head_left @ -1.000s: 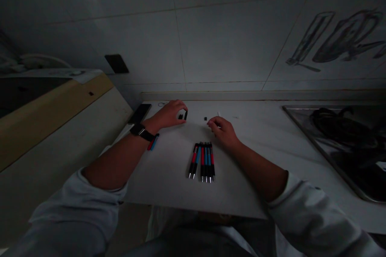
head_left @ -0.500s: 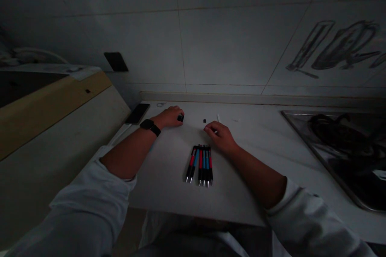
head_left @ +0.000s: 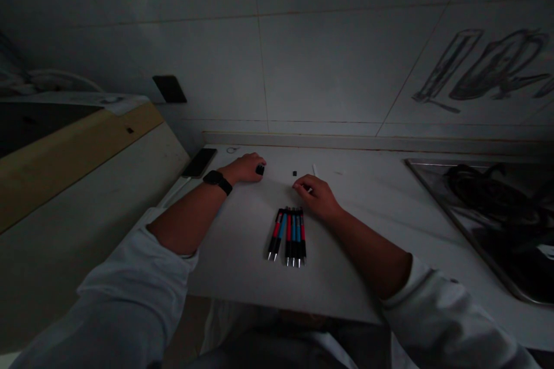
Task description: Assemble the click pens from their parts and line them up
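Observation:
My left hand (head_left: 247, 168) is closed around a small black object (head_left: 260, 169) near the back of the white counter (head_left: 242, 265). What kind of object it is I cannot make out. To its right, my right hand (head_left: 318, 192) rests on the counter with its fingers curled together; whether anything is pinched in them is hidden. Just beyond those fingertips lies a tiny black square piece (head_left: 295, 173). Several pens (head_left: 289, 236), red and blue with black grips and silver tips, lie side by side in front of both hands, tips toward me.
A phone (head_left: 199, 162) lies at the counter's left, beside a white cable. A ring (head_left: 231, 150) and a thin white stick (head_left: 315, 170) lie near the back. A gas stove (head_left: 415, 176) takes up the right side. A beige cabinet-like box (head_left: 130, 167) stands at the left.
Both hands keep nearly the same place and pose. The view has shifted very slightly; the pens and the small black piece lie as before.

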Demonstrator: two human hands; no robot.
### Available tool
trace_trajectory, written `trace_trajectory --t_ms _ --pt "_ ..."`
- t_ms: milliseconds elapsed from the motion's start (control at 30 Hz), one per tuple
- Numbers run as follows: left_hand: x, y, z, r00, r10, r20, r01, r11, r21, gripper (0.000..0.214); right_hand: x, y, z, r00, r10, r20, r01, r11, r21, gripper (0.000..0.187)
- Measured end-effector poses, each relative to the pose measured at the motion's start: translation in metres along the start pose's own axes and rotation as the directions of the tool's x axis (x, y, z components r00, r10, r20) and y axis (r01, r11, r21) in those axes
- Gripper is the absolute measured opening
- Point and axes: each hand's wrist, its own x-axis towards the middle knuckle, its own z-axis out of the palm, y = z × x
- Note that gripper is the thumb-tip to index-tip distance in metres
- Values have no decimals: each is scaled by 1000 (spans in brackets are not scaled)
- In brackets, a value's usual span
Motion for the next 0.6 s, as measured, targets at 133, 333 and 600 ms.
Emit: trace_trajectory --t_ms 133,333,600 --pt "-1 4 -6 999 -15 44 13 999 48 56 1 3 1 1000 -5 3 5 1000 -6 23" --pt "-8 56 -34 977 17 -212 -19 1000 -10 47 4 2 -9 999 15 51 -12 999 -50 19" --pt "-31 137 -2 887 -157 -434 -49 903 -427 32 -9 -19 -35 870 265 416 -189 958 -214 28"
